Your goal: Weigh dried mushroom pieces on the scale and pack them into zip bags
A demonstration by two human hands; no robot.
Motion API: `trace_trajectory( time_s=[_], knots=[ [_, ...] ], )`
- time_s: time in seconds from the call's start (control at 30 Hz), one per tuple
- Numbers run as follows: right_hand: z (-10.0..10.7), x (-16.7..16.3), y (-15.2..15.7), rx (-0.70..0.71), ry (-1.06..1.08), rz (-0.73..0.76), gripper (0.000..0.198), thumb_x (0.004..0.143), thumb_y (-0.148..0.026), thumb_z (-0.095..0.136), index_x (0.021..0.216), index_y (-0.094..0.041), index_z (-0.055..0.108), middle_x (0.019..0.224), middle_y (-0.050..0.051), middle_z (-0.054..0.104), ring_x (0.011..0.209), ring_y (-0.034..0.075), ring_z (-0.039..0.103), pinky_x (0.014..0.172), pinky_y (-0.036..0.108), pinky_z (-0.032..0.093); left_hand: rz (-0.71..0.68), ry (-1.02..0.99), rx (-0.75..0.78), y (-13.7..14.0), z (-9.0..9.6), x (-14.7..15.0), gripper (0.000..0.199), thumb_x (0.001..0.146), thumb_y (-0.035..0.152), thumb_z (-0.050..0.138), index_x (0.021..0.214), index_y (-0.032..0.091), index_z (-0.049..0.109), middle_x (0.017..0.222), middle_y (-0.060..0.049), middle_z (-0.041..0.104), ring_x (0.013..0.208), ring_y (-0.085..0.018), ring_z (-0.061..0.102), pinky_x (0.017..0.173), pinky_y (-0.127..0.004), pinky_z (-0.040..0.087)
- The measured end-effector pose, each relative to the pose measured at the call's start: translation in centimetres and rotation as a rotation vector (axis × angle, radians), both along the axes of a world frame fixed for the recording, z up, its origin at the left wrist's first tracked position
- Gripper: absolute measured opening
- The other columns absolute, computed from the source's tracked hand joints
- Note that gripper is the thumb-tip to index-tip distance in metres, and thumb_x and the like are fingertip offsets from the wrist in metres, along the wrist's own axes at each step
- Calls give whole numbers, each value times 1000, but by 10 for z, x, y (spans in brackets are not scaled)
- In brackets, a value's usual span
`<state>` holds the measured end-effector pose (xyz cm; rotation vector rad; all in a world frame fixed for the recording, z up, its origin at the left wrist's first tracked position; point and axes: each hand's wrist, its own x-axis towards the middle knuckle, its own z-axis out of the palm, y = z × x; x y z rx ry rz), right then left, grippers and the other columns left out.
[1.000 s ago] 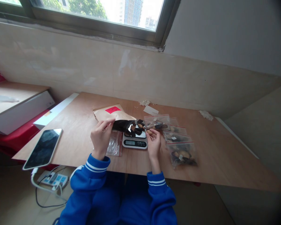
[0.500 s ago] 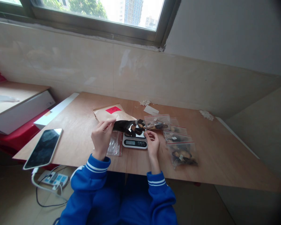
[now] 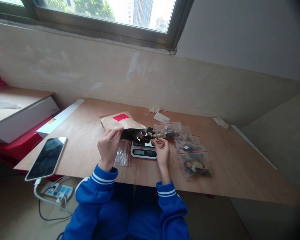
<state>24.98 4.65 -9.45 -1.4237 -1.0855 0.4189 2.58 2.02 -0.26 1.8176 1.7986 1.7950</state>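
Observation:
My left hand (image 3: 109, 146) is closed, its thumb and fingertips pinching the end of a long, glossy dark strip (image 3: 131, 134). That strip reaches over the left side of a small digital scale (image 3: 144, 153). Brown and black dried slices (image 3: 147, 137) lie on the scale's shiny plate, partly hidden by the strip. At the plate's right edge, my right hand (image 3: 163, 151) is closed with its fingertips on a small tan slice (image 3: 153, 141). The scale's display is lit, but its digits are too small to read surely.
Clear zip bags (image 3: 122, 155) lie left of the scale. Filled zip bags (image 3: 193, 165) with small labels overlap on the right. Behind stands a brown paper bag (image 3: 115, 120) with a red label, near a white card (image 3: 161, 117). A phone (image 3: 47, 158) on a cable rests at the left edge.
My right hand has shifted slightly up and left, and a tan slice now shows at its fingertips. The left hand and the dark strip have stayed in place.

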Motion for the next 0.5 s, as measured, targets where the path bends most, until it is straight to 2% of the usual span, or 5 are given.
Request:
trace_trajectory(
  time_s=[0.17,0.3,0.37,0.5],
  knots=[
    [4,2,-8,39,-57,-77,36,86,-48,52,97,-15,62,93,11,66,74,18,56,71,33,46,-4,-7,0,-1,0,0,18,88,34,60,95,25,75,90,-1,73,79,-14,68,68,-23,50],
    [29,-5,-22,97,-86,-50,27,91,-39,46,92,-16,61,92,10,66,76,19,58,68,31,46,-10,-19,0,-1,1,2,18,88,34,61,94,26,75,89,-1,73,77,-14,68,68,-23,50],
    [48,-14,-32,154,-149,38,22,93,-33,47,93,-17,62,91,9,64,79,19,58,70,30,47,-14,-28,-6,-1,1,2,17,87,33,61,94,26,75,89,-1,74,78,-13,68,68,-23,50],
    [78,-44,-51,224,-327,376,22,94,-21,43,103,-21,64,100,8,62,95,20,59,83,33,51,-22,-42,-14,-1,0,3,17,87,32,62,95,25,75,90,-1,74,77,-13,68,68,-22,51]
  ],
)
